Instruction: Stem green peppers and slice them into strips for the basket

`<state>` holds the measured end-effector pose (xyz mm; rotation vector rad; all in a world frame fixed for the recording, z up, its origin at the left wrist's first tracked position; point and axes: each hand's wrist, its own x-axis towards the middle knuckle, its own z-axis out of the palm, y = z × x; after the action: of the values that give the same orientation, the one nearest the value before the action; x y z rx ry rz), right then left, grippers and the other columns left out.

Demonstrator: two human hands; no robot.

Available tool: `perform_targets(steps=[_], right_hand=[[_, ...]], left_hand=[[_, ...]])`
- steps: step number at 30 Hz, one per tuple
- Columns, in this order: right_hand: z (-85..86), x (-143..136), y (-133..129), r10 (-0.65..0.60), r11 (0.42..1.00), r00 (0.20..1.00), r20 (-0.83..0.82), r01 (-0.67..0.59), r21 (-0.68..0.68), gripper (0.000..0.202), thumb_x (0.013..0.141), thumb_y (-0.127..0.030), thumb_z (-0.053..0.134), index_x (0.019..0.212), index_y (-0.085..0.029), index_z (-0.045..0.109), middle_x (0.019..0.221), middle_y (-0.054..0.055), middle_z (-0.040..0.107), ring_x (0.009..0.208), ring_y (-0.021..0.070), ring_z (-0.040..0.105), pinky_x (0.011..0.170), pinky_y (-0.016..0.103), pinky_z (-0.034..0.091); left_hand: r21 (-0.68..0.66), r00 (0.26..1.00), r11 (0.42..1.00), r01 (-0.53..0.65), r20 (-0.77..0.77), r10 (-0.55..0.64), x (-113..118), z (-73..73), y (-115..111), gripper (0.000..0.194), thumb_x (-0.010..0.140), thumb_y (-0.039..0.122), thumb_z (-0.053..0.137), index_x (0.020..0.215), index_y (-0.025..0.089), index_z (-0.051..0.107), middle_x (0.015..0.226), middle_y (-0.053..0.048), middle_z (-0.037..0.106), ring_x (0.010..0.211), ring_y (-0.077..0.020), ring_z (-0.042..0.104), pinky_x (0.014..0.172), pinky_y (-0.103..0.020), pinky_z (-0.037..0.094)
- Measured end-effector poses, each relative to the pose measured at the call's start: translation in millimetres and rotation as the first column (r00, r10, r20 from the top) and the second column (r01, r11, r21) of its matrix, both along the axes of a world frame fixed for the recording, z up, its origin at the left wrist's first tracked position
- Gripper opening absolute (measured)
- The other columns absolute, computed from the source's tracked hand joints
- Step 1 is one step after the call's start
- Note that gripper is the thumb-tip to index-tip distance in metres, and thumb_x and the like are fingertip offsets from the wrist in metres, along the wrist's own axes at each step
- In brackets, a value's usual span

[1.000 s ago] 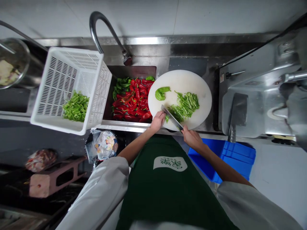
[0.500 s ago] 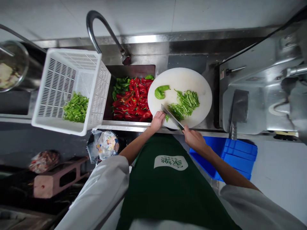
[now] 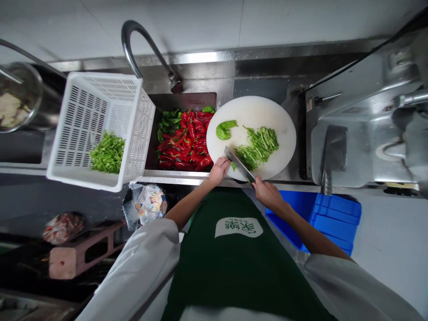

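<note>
My right hand [image 3: 266, 191] is closed round the handle of a kitchen knife [image 3: 241, 166], its blade slanting up and left over the round white cutting board [image 3: 284, 113]. At the board's lower left edge, my left hand [image 3: 220, 170] has its fingers curled down on a piece of green pepper, mostly hidden, with a green bit showing beside the blade. Shredded green pepper [image 3: 262, 141] lies heaped just right of the knife. A curved piece of green pepper [image 3: 225, 129] rests higher up on the board, apart from both hands.
Left of the board, a sink holds red peppers [image 3: 190, 147] and green peppers [image 3: 170, 119] below a curved faucet [image 3: 149, 42]. A white basket [image 3: 135, 133] with shredded green pepper stands beyond. A cleaver [image 3: 334, 151] lies at right; a blue crate [image 3: 337, 223] sits below the counter.
The knife and my right hand have shifted very slightly left. My left hand stays at the same place on the board. The whole view has moved a little.
</note>
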<state>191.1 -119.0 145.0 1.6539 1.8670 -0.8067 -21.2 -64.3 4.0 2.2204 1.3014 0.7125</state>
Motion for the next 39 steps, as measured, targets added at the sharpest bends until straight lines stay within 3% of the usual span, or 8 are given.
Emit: perform_targets(steps=[14, 24, 29, 33, 39], right_hand=[[6.9, -2.8, -5.4, 0.029, 1.000, 1.000, 0.002, -0.029, 0.007, 0.026, 0.104, -0.028, 0.027, 0.116, -0.013, 0.045, 0.089, 0.016, 0.072, 0.092, 0.0276, 0.071, 0.071, 0.030, 0.044], [-3.9, 16.4, 2.5, -0.054, 0.998, 0.998, -0.028, 0.054, 0.021, 0.027, 0.103, -0.033, 0.032, 0.117, -0.015, 0.047, 0.096, 0.015, 0.071, 0.093, 0.0265, 0.069, 0.071, 0.028, 0.040], [6.3, 19.3, -5.5, -0.028, 0.999, 0.998, 0.050, 0.027, 0.026, 0.028, 0.103, -0.031, 0.029, 0.117, -0.014, 0.046, 0.091, 0.016, 0.072, 0.090, 0.0287, 0.070, 0.070, 0.029, 0.041], [14.7, 14.6, -14.4, 0.013, 1.000, 0.999, 0.049, -0.014, 0.023, 0.029, 0.104, -0.029, 0.025, 0.115, -0.013, 0.046, 0.087, 0.016, 0.072, 0.088, 0.0292, 0.071, 0.068, 0.030, 0.042], [0.1, 6.7, -14.5, -0.006, 1.000, 1.000, 0.016, 0.006, 0.009, 0.025, 0.104, -0.027, 0.027, 0.114, -0.013, 0.045, 0.088, 0.016, 0.071, 0.088, 0.0269, 0.071, 0.069, 0.029, 0.043]], left_hand=[[-0.013, 0.999, 1.000, 0.018, -0.035, -0.019, 0.2, -1.6, 0.0, 0.027, 0.100, 0.023, 0.039, 0.107, 0.017, 0.064, 0.102, -0.010, 0.059, 0.096, -0.0217, 0.053, 0.089, -0.040, 0.052], [-0.012, 0.999, 1.000, 0.001, -0.032, -0.001, 4.6, -2.4, 5.4, 0.028, 0.101, 0.026, 0.038, 0.104, 0.020, 0.066, 0.097, -0.007, 0.056, 0.093, -0.0207, 0.054, 0.085, -0.037, 0.053], [0.013, 1.000, 1.000, -0.021, -0.006, 0.021, 9.5, -5.5, 9.6, 0.028, 0.102, 0.030, 0.039, 0.105, 0.019, 0.065, 0.105, -0.008, 0.058, 0.102, -0.0196, 0.056, 0.095, -0.036, 0.051], [0.028, 1.000, 1.000, -0.009, -0.019, 0.010, 6.3, -7.9, 7.7, 0.031, 0.102, 0.028, 0.036, 0.101, 0.018, 0.065, 0.105, -0.009, 0.060, 0.099, -0.0198, 0.056, 0.092, -0.036, 0.053], [0.021, 0.999, 0.999, 0.033, -0.010, -0.032, 5.9, -9.8, 10.5, 0.032, 0.102, 0.026, 0.035, 0.105, 0.017, 0.065, 0.107, -0.010, 0.062, 0.098, -0.0203, 0.057, 0.091, -0.038, 0.053]])
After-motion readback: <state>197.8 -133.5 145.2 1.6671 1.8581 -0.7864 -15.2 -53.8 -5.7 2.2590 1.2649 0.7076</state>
